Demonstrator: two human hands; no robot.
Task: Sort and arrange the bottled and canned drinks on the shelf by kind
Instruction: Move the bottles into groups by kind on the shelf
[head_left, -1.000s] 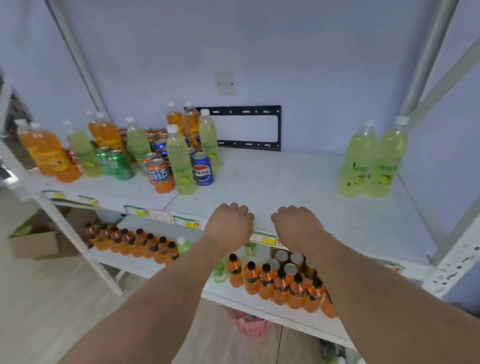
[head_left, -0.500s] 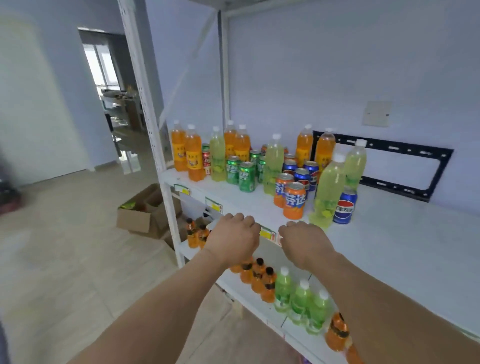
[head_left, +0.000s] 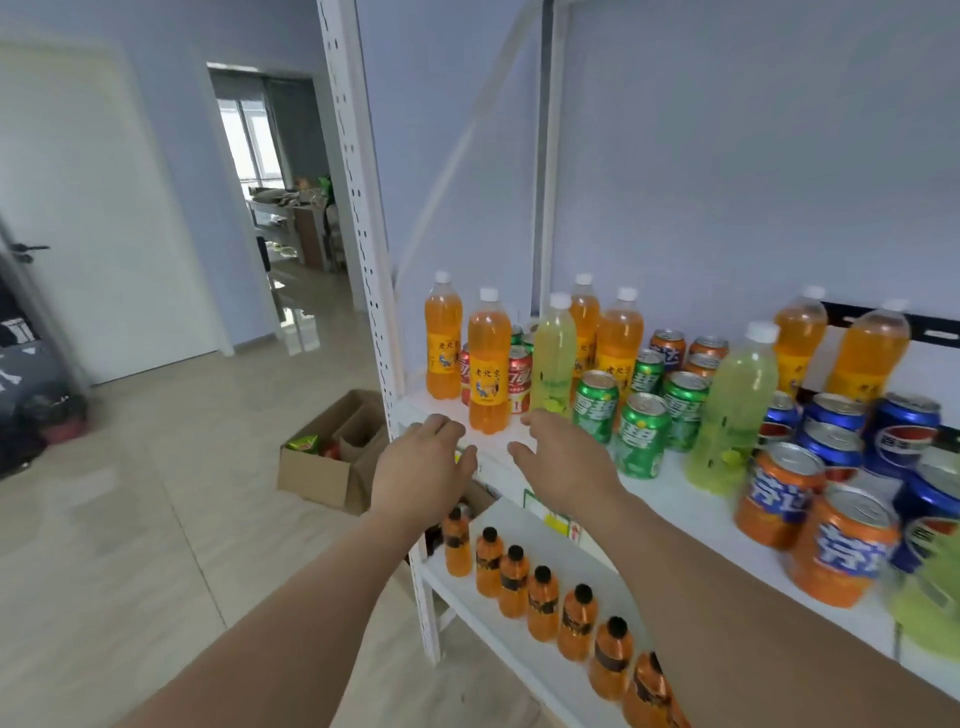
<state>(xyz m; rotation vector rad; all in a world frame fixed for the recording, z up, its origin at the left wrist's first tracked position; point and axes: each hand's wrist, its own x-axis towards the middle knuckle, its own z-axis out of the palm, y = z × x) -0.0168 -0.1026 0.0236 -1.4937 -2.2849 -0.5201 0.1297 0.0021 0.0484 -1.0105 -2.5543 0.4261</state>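
Observation:
A mixed crowd of drinks stands on the white shelf (head_left: 498, 441). An orange bottle with a yellow label (head_left: 488, 364) is at the front left, just beyond both hands. Behind it are red cans (head_left: 519, 384), a pale green bottle (head_left: 554, 358) and more orange bottles (head_left: 618, 343). Green cans (head_left: 641, 434), another pale green bottle (head_left: 735, 410), blue cans (head_left: 906, 434) and orange cans (head_left: 841, 545) fill the right. My left hand (head_left: 423, 467) and my right hand (head_left: 563, 454) hover empty at the shelf's front edge, fingers apart, either side of the front orange bottle.
A lower shelf (head_left: 524, 649) holds a row of small orange bottles with black caps (head_left: 543, 595). The perforated white upright (head_left: 363, 218) stands left of my hands. An open cardboard box (head_left: 332, 462) sits on the tiled floor; a doorway lies beyond.
The view has swung left and closer to the shelf's left end. Both hands went from loose fists to spread fingers and moved up toward the front orange bottle.

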